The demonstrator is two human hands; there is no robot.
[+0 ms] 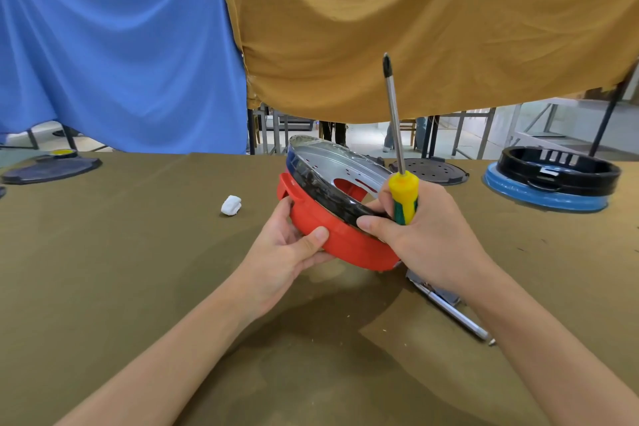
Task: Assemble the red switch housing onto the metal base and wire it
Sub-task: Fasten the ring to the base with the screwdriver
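At frame centre, lifted tilted above the desk (138,252), the red housing (345,242) and metal base (332,162) are grasped by the left hand (287,249) and right hand (425,228), whose grip also clamps a screwdriver (403,195); seating looks underway, screwing next needs the tip turned down.

The red housing (349,245) I grip in my left hand (287,252) looks like smooth, faintly glossy plastic. The metal base (332,162) seated in it is bright, polished steel with a dark glossy rim. In my right hand (425,235) the screwdriver (403,197) has a shiny chromed shaft and a ribbed yellow-and-green plastic handle. The table (138,252) wears matt, slightly fuzzy olive cloth. Behind hang soft, wrinkled blue cloth (121,45) and ochre cloth (432,28).
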